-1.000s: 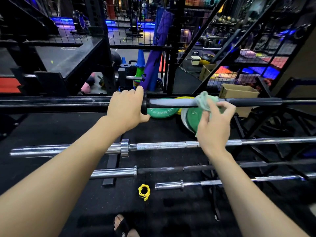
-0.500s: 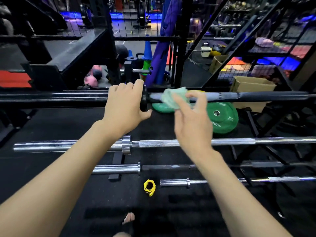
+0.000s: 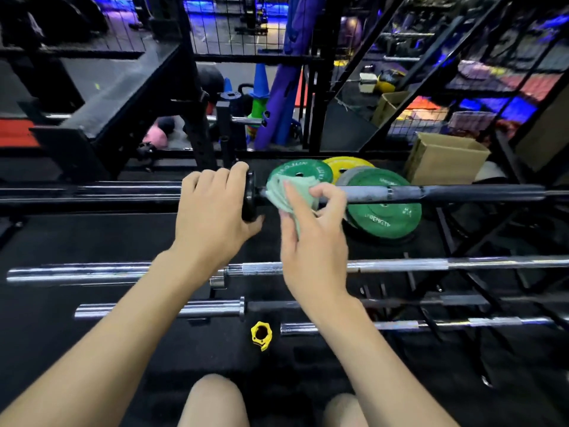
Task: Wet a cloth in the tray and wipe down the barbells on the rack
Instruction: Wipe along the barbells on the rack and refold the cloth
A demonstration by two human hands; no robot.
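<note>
One black barbell (image 3: 431, 194) is being wiped at the top of the rack, where it lies level across the view. A pale green cloth (image 3: 288, 192) is bunched around its shaft just beside the inner collar (image 3: 248, 200), so that the cloth wraps the round bar rather than only brushing its top. The cloth is pinched by the right hand (image 3: 311, 241), whose fingers (image 3: 331, 192) are curled over the shaft and onto the fabric, pressing it to the metal. The sleeve on the other side of the collar is gripped by the left hand (image 3: 209, 211), fingers closed over the top and thumb underneath; this hold is judged to keep the bar from rolling or sliding while the cloth is worked along it. Three further barbells are seen on lower rungs: a chrome barbell (image 3: 462, 264) just below, then a dark-shafted barbell (image 3: 160, 309), then the lowest barbell (image 3: 462, 322); these are judged still to be wiped. No tray is in view. On the floor behind the top bar, green plates (image 3: 385, 211) and a yellow plate (image 3: 345, 166) are propped, with a cardboard box (image 3: 446, 161) to their right. A yellow clip collar (image 3: 261, 335) lies on the floor mat.
</note>
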